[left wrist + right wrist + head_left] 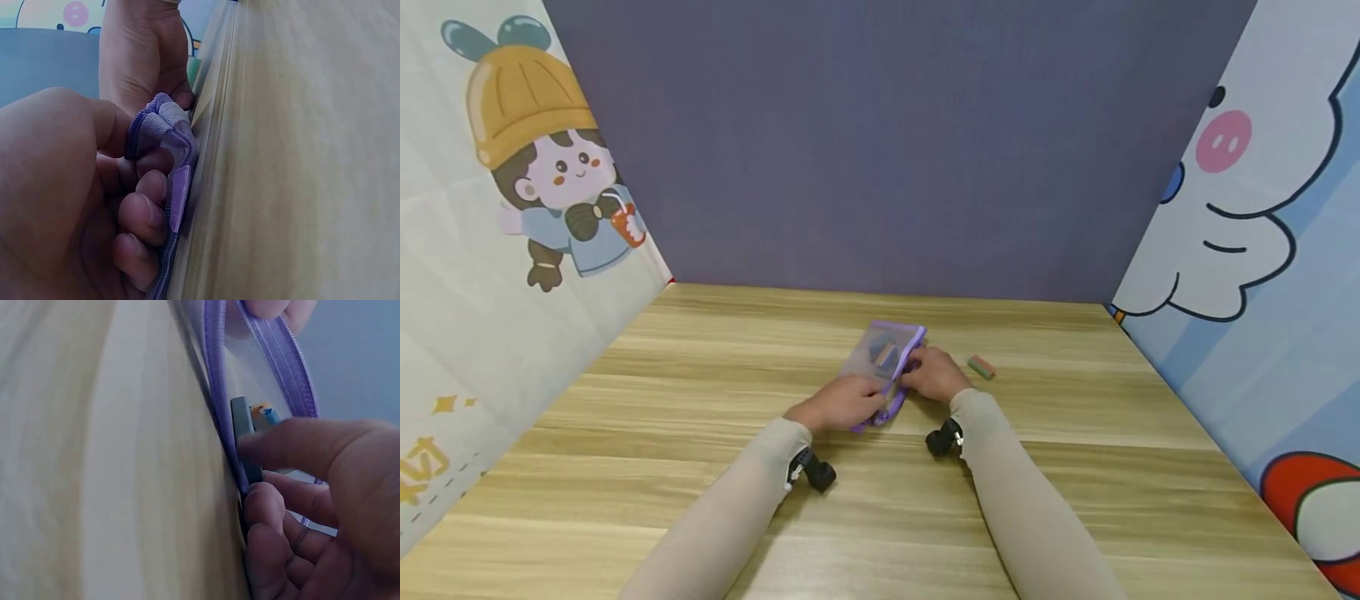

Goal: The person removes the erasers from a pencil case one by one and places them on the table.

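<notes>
A clear zip pouch [863, 357] with purple edging lies on the table, its zipped side parted. My left hand [846, 402] grips the pouch's near corner, fingers curled round the purple zipper edge [180, 197]. At the opening, my right hand [935, 373] pinches a dark grey flat-sided piece [240, 415] between thumb and fingers; its kind I cannot tell. Beside that piece is a small orange and blue item [265, 413], partly hidden. Through the pouch's side show a striped block [885, 355] and something dark around it.
A small red and green block, like an eraser [981, 367], lies on the wooden table [700, 375] just right of my right hand. A dark grey panel [895, 150] stands behind the table. Printed cartoon sheets flank it on both sides.
</notes>
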Tool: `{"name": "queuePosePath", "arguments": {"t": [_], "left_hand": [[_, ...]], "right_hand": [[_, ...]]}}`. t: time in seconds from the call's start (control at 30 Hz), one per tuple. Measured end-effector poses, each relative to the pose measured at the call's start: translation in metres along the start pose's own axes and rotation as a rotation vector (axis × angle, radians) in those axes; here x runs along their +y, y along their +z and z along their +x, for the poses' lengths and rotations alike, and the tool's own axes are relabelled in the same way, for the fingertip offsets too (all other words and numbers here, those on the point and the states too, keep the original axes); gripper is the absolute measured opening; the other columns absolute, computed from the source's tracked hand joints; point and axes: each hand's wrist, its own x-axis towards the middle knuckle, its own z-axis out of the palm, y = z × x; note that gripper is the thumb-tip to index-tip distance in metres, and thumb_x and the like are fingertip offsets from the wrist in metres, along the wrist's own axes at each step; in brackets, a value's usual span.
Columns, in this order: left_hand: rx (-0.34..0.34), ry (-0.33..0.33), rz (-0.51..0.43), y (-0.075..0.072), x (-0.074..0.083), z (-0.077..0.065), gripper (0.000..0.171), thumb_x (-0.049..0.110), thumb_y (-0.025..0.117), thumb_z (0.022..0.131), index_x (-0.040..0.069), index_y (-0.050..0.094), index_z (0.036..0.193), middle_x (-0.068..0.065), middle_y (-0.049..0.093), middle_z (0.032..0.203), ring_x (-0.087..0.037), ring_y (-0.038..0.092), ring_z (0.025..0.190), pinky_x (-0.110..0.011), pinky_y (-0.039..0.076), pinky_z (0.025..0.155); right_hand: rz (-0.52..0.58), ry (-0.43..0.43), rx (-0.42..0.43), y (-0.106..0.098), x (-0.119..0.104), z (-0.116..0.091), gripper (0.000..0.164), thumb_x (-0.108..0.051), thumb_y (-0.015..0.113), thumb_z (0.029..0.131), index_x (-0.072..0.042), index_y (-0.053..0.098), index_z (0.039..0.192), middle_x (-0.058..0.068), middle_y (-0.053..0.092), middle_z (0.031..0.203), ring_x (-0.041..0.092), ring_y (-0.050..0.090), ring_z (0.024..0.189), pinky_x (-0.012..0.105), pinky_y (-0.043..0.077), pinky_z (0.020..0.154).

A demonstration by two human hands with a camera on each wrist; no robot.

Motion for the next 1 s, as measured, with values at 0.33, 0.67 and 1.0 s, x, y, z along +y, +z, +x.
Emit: {"name": "queuePosePath", "arguments": {"t": [0.33, 0.67, 1.0], "left_hand": [[-0.035, 0.038, -0.046, -0.010, 0.001, -0.026, 0.027, 0.022, 0.049, 0.101, 0.018, 0.058, 0.076, 0.006, 0.057, 0.064, -0.008, 0.052, 0.054, -0.027, 0.045, 0.052], [-0.034, 0.031, -0.073, -0.016, -0.003, -0.035, 0.029, 0.026, 0.052, 0.100, 0.018, 0.055, 0.072, 0.007, 0.055, 0.061, -0.008, 0.048, 0.051, -0.027, 0.042, 0.050], [-0.052, -0.018, -0.169, -0.029, -0.016, -0.048, 0.026, 0.029, 0.059, 0.097, 0.017, 0.057, 0.074, 0.005, 0.058, 0.064, -0.008, 0.050, 0.053, -0.027, 0.044, 0.051]], "right_hand": [[-0.038, 0.058, 0.034, 0.005, -0.027, -0.021, 0.014, -0.021, 0.077, 0.079, -0.011, 0.069, 0.085, 0.000, 0.065, 0.080, 0.017, 0.058, 0.073, 0.033, 0.048, 0.069], [-0.001, 0.072, 0.021, 0.003, -0.036, -0.026, 0.015, -0.023, 0.077, 0.080, -0.012, 0.068, 0.081, -0.002, 0.063, 0.075, 0.015, 0.056, 0.070, 0.030, 0.045, 0.065], [0.001, 0.082, -0.012, 0.009, -0.048, -0.024, 0.018, -0.025, 0.078, 0.080, -0.012, 0.068, 0.088, 0.000, 0.064, 0.081, 0.017, 0.057, 0.074, 0.032, 0.046, 0.067]]}}
